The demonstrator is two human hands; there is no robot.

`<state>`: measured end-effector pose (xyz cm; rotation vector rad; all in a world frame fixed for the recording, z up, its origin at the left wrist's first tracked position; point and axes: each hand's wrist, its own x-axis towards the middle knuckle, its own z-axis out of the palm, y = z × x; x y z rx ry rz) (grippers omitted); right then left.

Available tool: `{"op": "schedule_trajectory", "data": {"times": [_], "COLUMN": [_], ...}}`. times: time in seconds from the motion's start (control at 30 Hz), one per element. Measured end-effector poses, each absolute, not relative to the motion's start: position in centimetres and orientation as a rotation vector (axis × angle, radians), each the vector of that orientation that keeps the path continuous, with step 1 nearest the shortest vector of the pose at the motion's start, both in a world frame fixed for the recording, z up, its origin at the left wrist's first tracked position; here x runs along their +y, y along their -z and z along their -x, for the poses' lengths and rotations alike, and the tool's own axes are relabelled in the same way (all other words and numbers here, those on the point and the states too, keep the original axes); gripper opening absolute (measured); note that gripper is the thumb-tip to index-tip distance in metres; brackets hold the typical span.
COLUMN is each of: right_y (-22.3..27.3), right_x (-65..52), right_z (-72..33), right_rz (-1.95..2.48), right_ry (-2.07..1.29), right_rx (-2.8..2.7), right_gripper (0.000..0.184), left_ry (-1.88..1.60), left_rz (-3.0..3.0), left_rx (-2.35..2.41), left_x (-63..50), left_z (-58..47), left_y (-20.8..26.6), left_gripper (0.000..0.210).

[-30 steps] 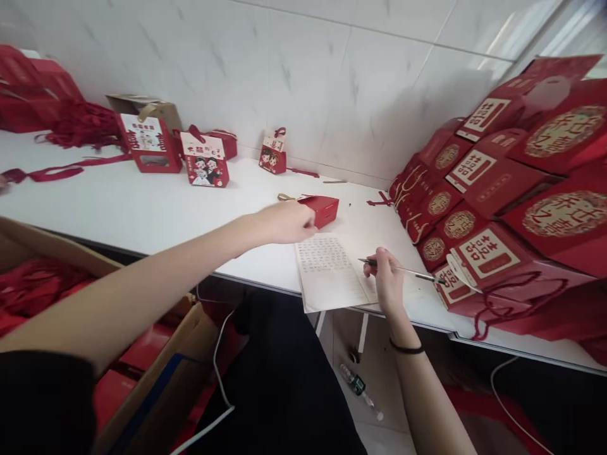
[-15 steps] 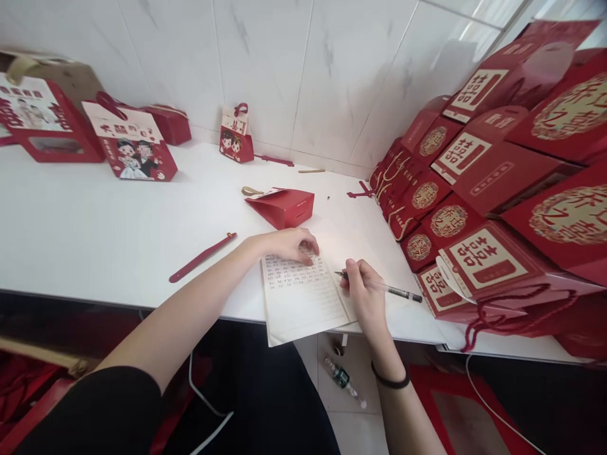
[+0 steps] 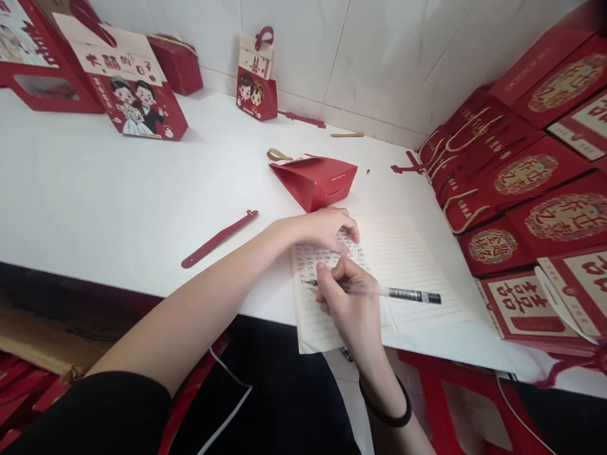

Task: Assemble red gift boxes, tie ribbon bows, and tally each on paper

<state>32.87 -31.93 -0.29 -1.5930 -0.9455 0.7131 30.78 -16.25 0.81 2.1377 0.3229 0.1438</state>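
Right hand with pen on notebook page, left hand resting on paper

Open lined paper notebook point(image 3: 417, 265) lies at the near edge of the white table point(image 3: 95, 183), slightly right of centre; left page has rows of handwriting, right page shows ruled lines. Slim clear-barrelled pen with a black end point(image 3: 401, 293): tip at the left page, by the left end of the lowest written rows, barrel slanting right. Right hand point(image 3: 351, 297) pinches it, fingers closed round the barrel; black wristband point(image 3: 391, 421) on that wrist. Left hand point(image 3: 329, 230) palm down on the upper left page, fingers loosely bent, gap between thumb and fingers.

Just beyond: red folded-card box point(image 3: 327, 180), lying down, tan ribbon loop on its left. Left of the notebook: flat dark-red strap point(image 3: 219, 240). Far side by the wall: small red-and-cream cartoon box point(image 3: 258, 85), upright; farther left, larger cartoon-couple box point(image 3: 137, 95). Right: stacked red gift bags with gold medallions point(image 3: 526, 174).
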Motion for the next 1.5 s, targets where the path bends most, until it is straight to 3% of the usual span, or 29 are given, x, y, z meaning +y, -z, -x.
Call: {"op": "schedule_trajectory", "data": {"times": [0.43,1.27,1.5], "right_y": [0.14,0.17,-0.01], "right_x": [-32.1,-32.45,-32.62], "right_z": [-32.99,-32.94,-32.72], "right_rz": [1.78,1.646,1.529], "right_ry": [-0.555,-0.483,-0.524], "right_rx": [-1.178,-1.109,-1.468], "right_gripper": [0.034,0.033,0.032], "left_ry": [-0.038,-0.004,-0.052], "left_rz": [-2.254,-2.344,-2.342], "left_rx": [0.258,0.235,0.228], "left_x": [-16.07,-15.99,-15.87], "left_z": [-30.9,-30.86,-30.65], "left_y": [-0.98,-1.2,-0.78], "left_gripper": [0.034,0.041,0.036]}}
